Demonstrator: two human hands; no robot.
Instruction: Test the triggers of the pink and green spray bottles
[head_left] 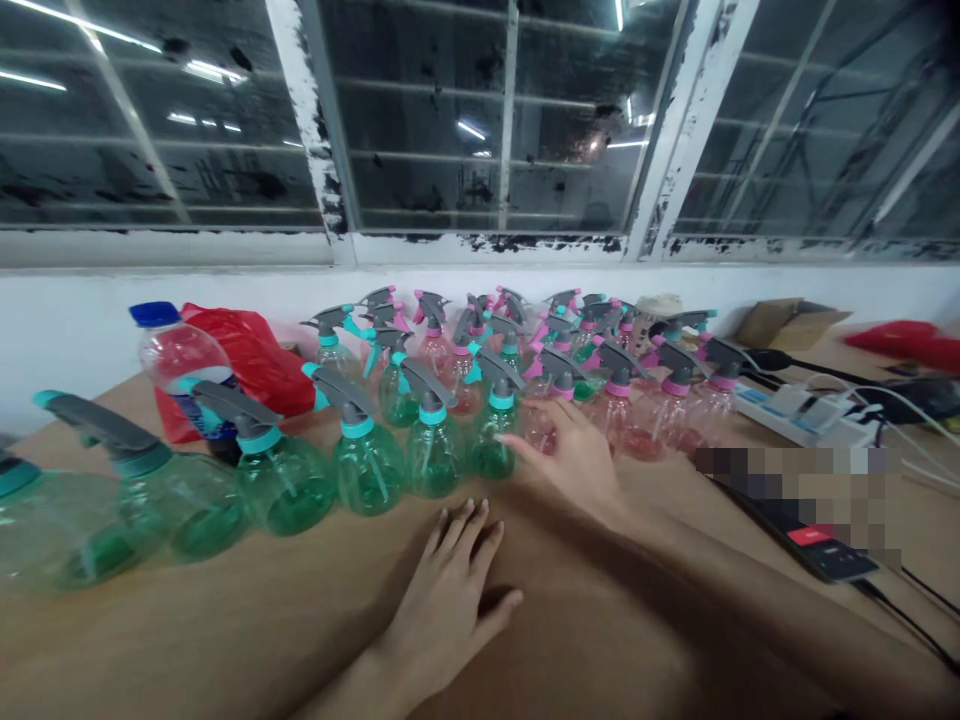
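Observation:
My left hand [442, 605] lies flat on the wooden table, fingers spread, with nothing in it. It is in front of a row of green spray bottles with turquoise collars and grey trigger heads. My right hand [576, 460] reaches in at the meeting of the green and pink bottles. Its thumb stretches across the front of a green spray bottle [491, 455], and its fingers overlap a pink spray bottle [541, 428]. Thumb and fingers are apart; whether they touch either bottle I cannot tell. Another green spray bottle [435, 460] stands just left.
More spray bottles crowd behind, towards the wall. At left stand a blue-capped drink bottle [180, 345] and a red plastic bag [251, 360]. On the right are a white power strip [795, 415] with cables, a phone [832, 555] and a cardboard box [787, 325].

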